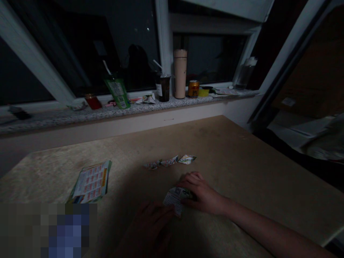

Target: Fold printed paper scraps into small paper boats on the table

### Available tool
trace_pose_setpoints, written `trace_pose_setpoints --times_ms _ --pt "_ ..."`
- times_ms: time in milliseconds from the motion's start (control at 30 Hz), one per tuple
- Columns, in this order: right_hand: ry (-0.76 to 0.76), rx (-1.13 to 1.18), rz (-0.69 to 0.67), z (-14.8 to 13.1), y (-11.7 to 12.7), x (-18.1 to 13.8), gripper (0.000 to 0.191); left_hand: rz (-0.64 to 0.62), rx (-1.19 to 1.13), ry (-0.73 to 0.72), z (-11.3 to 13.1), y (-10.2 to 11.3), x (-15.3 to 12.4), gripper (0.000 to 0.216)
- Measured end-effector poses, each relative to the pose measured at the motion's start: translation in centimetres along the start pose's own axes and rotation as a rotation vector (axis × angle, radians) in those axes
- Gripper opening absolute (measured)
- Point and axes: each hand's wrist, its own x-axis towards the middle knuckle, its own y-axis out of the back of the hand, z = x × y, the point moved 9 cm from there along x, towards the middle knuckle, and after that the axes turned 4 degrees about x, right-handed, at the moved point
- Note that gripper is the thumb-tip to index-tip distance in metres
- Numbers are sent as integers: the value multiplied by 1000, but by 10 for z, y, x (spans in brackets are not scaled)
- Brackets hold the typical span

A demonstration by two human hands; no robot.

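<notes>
A folded piece of printed paper lies on the table between my two hands. From the right, my right hand holds its edge, with the fingers over the top corner and the thumb near the lower side. In deep shadow, my left hand has its fingers pressed on the paper's lower left edge. Just beyond the hands, several small folded paper pieces lie in a row, the rightmost folded paper being the palest. A stack of printed sheets rests to the left.
Behind the wooden table runs a speckled windowsill. On it stand a pink flask, a gold can, a dark cup with a straw, a green packet and a red jar. The lower left is pixelated.
</notes>
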Motion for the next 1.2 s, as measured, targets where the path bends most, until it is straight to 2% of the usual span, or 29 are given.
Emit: trace_pose_setpoints --times_ms 167,300,600,733,867,1000,1200 --pt "54 -100 -29 -5 -5 -1 37 50 68 34 -8 -1 0 67" --pt "94 -139 -19 -10 -5 -1 34 19 63 9 -8 -6 1 78" --pt "116 -124 48 -8 2 0 29 -85 28 12 -9 -12 -1 72" --pt "140 -126 -24 -11 0 -3 30 -64 17 7 -7 -9 0 76" --pt "169 -100 -108 -15 -1 -5 62 -55 16 -41 -1 -3 1 81" --pt "227 -92 -127 -23 0 -6 49 -62 1 -7 -1 -2 1 82" --pt "260 -105 -140 -29 -4 -7 48 -52 41 -8 -2 -6 0 79"
